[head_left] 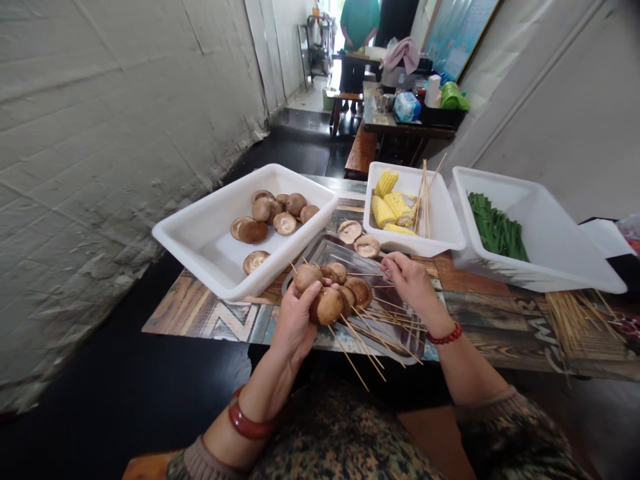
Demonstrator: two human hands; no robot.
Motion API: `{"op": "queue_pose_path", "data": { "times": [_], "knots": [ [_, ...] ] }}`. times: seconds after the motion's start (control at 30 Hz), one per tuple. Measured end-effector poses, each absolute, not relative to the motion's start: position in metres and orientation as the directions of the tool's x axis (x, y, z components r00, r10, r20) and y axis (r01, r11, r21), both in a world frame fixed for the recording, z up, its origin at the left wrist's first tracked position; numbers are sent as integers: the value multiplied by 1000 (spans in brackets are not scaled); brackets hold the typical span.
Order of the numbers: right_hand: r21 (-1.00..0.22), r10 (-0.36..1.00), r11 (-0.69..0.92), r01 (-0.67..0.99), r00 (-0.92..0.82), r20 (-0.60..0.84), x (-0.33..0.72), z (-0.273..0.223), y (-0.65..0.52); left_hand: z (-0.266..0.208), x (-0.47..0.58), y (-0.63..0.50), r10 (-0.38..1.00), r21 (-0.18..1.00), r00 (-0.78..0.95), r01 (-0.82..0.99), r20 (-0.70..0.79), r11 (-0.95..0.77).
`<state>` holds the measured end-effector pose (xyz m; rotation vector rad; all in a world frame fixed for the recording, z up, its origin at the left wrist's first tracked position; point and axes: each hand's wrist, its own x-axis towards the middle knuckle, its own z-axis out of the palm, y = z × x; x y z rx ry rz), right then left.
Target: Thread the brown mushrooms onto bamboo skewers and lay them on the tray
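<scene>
My left hand (295,323) is closed round brown mushrooms (327,307) threaded on thin skewers, its thumb pressed on a cap. These are over a shiny shallow tray (325,248). To their right my right hand (407,283) pinches the end of a bamboo skewer (367,275) that runs toward the mushrooms. More skewered mushrooms (360,292) lie in the tray beside my left hand, with several skewer ends pointing right and toward me. Two loose mushrooms (367,247) sit gills up at the tray's far edge.
A white tub (200,230) of loose mushrooms stands left. Behind the tray, another tub (445,230) holds corn and skewers; a third (565,233) holds green vegetables. Loose skewers (575,327) lie at right. Farther back are a cluttered table (373,120) and a person in green (359,23).
</scene>
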<state>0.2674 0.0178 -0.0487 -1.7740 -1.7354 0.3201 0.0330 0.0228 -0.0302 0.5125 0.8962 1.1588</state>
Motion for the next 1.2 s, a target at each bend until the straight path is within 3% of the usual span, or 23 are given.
{"op": "queue_pose_path", "data": {
  "times": [0.33, 0.7, 0.8, 0.9, 0.97, 1.07, 1.2],
  "knots": [
    [-801, 978, 39, 597, 141, 152, 266, -50, 14, -27, 38, 24, 940, 757, 131, -562, -316, 333],
    [-849, 984, 104, 518, 71, 164, 247, -26, -12, -27, 42, 28, 946, 714, 186, -622, -265, 322],
    [-750, 968, 158, 643, 50, 247, 240, -22, -23, -27, 43, 27, 940, 692, 207, -638, -270, 339],
    [-493, 929, 268, 828, -85, 361, 228, -19, -35, -26, 44, 26, 944, 679, 205, -657, -257, 327],
    [-369, 904, 336, 866, -186, 386, 219, -18, -41, -26, 44, 25, 947, 683, 198, -657, -253, 320],
    [-319, 884, 382, 867, -242, 401, 211, -15, -48, -26, 42, 24, 944, 685, 212, -649, -254, 331],
    [-366, 887, 389, 845, -236, 397, 208, -8, -54, -25, 39, 22, 937, 664, 256, -661, -238, 349]
  ]
}}
